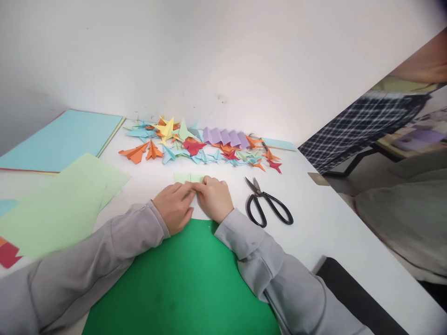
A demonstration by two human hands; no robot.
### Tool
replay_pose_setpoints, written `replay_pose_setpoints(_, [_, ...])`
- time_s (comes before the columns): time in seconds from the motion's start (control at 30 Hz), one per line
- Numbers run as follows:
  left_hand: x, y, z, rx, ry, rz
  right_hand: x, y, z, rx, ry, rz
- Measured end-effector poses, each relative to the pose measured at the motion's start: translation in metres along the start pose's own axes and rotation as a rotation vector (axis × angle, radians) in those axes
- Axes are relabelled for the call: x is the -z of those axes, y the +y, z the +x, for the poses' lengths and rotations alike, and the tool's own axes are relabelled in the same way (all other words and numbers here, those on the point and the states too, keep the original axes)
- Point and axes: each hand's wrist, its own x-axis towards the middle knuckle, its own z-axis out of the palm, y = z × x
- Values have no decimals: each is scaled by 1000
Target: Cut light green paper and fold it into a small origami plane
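Observation:
A small piece of pale green paper (pixel 181 177) with a crease or slit near its middle lies on the white table, partly hidden by my hands. My left hand (pixel 174 207) bears on its near edge, fingers curled and pressed together. Touching it at the fingertips, my right hand (pixel 214 199) is closed over the paper's right part. Black-handled scissors (pixel 260 197) lie to the right of my right hand, blades slightly apart. Below my wrists is a green sheet or mat (pixel 174 274).
Folded paper figures (pixel 199 146) in many colours crowd along the wall, with a purple pleated strip (pixel 225 137). At left lie a light-blue stack of sheets (pixel 66 139) and large pale green sheets (pixel 59 200). A black object (pixel 352 293) is at lower right; another person's sleeve (pixel 363 123) shows beyond.

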Motion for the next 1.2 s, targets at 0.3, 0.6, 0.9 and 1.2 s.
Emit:
replay_pose_setpoints(0.3, [7,-5,3,-62,-148,86,-4,10,0,-153,43,231])
replay_pose_setpoints(0.6, [5,-7,1,-49,-111,79,-5,3,-12,-206,64,70])
replay_pose_setpoints(0.9, [2,-12,-1,-61,-63,63,1,10,-15,-277,-45,175])
replay_pose_setpoints(1.2, [-21,-32,-2,-47,102,-152,-1,12,-17,38,67,290])
